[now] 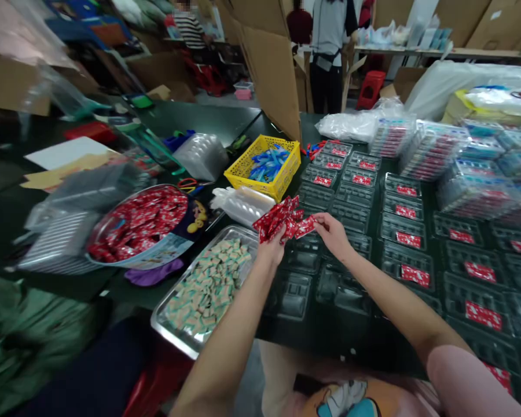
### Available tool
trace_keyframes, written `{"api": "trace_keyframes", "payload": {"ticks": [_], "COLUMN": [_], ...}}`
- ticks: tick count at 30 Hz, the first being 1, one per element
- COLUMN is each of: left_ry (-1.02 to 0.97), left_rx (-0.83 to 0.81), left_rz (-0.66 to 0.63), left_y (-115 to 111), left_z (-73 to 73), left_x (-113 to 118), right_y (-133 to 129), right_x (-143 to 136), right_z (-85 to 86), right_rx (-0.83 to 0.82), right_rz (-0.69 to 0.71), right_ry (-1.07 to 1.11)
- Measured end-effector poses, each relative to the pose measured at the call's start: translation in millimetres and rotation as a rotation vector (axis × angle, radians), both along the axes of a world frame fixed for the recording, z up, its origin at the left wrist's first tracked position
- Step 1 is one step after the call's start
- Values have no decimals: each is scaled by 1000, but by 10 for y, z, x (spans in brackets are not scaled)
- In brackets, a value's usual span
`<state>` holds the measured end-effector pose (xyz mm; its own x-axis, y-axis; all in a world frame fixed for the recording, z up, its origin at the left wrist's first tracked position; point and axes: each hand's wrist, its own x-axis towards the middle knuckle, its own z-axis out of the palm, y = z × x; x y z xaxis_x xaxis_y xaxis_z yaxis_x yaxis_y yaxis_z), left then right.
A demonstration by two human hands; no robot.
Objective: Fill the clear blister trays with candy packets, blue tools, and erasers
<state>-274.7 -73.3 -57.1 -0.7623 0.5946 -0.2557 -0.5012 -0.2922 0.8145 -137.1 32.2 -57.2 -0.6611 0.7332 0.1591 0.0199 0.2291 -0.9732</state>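
A bunch of red patterned packets (pixel 275 219) is held in my left hand (pixel 272 248), whose fingers wrap round its lower side. My right hand (pixel 330 230) pinches one red packet (pixel 306 226) at the bunch's right edge. Below and around my right hand lie rows of clear plastic trays (pixel 351 216). Several trays at the back and right each hold a red packet (pixel 408 238); those nearest my hands show none. Left of my left forearm is a metal tray (pixel 157 317) full of small beige and green packets (pixel 211 284).
A round tub (pixel 173 249) of red packets stands left, beside a purple cloth (pixel 154 273). Behind my hands are a yellow basket (pixel 293 168) with blue items and an upright cardboard flap (pixel 275 69). Stacked filled packs (pixel 434 147) stand back right. People are in the background.
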Motion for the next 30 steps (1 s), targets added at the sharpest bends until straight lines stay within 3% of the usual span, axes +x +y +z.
{"api": "trace_keyframes", "payload": {"ticks": [5,9,12,16,22,26,28,30], "left_ry": [-4,-8,-38,-67,-95,-172,-190,-204], "left_rx": [19,22,27,56,38,20,26,19], "left_rz": [10,3,14,7,-17,-71,-98,-116], "left_y": [37,32,49,133,283,338,348,346], "left_z": [-149,-127,-109,-79,11,53,57,56], "left_x": [63,39,19,11,24,70,114,166], "right_y": [304,1021,1579,1943,1927,1713,1497,1229], "right_x": [332,611,738,748,723,618,479,309], "right_z": [-69,-22,-13,-94,-188,-121,-82,-62], "right_rx": [52,180,218,250,392,502,388,165], "right_rz": [39,-236,-453,-498,-446,-439,-244,18], "right_ry": [-75,-168,-383,-706,-875,-624,-442,-299]}}
